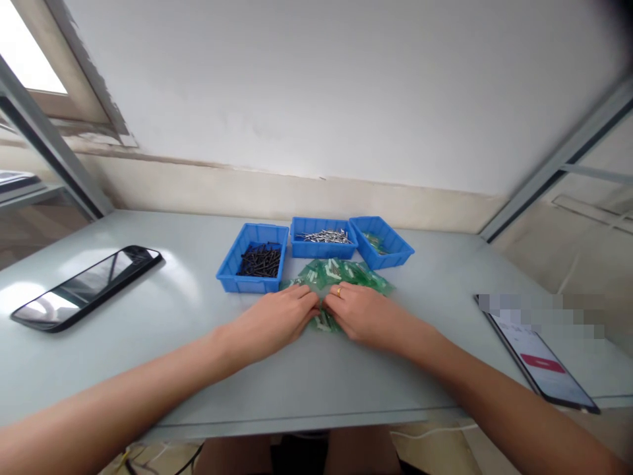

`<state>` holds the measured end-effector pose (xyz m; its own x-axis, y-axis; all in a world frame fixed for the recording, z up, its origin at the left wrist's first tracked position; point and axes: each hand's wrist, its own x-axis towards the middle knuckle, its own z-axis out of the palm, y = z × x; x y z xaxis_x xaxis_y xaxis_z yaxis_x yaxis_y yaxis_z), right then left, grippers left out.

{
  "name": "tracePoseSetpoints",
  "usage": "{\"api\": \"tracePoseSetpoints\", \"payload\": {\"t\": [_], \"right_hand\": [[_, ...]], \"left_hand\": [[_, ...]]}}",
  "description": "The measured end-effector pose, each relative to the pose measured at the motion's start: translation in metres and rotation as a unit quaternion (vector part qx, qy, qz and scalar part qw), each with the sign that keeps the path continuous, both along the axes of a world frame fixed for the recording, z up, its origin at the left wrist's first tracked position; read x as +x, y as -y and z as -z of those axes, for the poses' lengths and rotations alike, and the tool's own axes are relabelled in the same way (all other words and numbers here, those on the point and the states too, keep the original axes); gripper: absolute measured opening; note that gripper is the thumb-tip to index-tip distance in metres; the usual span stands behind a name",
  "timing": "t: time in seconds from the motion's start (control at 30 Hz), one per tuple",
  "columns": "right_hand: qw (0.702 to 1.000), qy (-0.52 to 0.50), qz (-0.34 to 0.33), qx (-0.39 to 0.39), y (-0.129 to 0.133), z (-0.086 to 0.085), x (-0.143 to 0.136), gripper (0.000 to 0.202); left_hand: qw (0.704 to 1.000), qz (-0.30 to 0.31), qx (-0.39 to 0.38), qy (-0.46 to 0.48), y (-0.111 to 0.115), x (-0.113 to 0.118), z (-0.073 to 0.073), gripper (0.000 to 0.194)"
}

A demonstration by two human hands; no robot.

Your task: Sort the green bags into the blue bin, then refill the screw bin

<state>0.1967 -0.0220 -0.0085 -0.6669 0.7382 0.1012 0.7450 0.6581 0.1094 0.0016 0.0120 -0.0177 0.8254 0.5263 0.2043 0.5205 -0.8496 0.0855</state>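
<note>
My left hand (281, 313) and my right hand (363, 313), which wears a ring, meet at the middle of the table. Fingers of both are closed, pinching a small green plastic bag (324, 323) with pale pieces showing through it. The fingertips are partly hidden behind the knuckles. Just beyond my hands lies a heap of similar green bags (336, 269) with small parts inside. Behind and left of the heap, a blue bin (250, 285) holds black screws (260, 260). A second blue bin (321, 249) contains silvery metal pieces (329, 236), and a third (390, 257) has some green bags.
On the left of the grey table (277, 389) lies a dark, glossy, long device (86, 287). A tablet (544, 359) with a lit screen rests near the right edge. Metal frame posts (554, 165) flank the table, and a wall (316, 99) rises behind it.
</note>
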Motion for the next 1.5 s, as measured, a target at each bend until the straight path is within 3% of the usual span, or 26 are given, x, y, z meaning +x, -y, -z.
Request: {"api": "tracePoseSetpoints", "payload": {"t": [0.23, 0.5, 0.67, 0.83, 1.07, 1.5], "right_hand": [[0.997, -0.009, 0.035, -0.066, 0.002, -0.004, -0.001, 0.022], [0.986, -0.100, 0.001, -0.130, -0.002, -0.008, 0.011, 0.015], [0.990, -0.074, 0.010, -0.119, -0.006, -0.005, 0.010, 0.024], [0.983, -0.135, 0.022, -0.122, -0.002, -0.009, 0.006, 0.023], [0.983, -0.131, -0.004, -0.130, -0.005, -0.005, 0.004, 0.021], [0.994, -0.065, 0.028, -0.088, -0.003, 0.004, 0.001, 0.022]], "left_hand": [[1.000, -0.021, -0.017, 0.005, 0.000, 0.001, 0.001, 0.015], [0.998, 0.026, -0.026, -0.044, 0.002, -0.001, -0.018, 0.016], [0.999, -0.003, -0.003, -0.051, 0.002, -0.002, -0.015, 0.018], [0.998, -0.015, 0.004, -0.061, 0.002, -0.003, -0.008, 0.013], [0.997, -0.019, -0.015, -0.080, 0.007, -0.001, -0.013, 0.013], [0.999, -0.018, -0.039, -0.023, 0.003, 0.001, -0.014, 0.015]]}}
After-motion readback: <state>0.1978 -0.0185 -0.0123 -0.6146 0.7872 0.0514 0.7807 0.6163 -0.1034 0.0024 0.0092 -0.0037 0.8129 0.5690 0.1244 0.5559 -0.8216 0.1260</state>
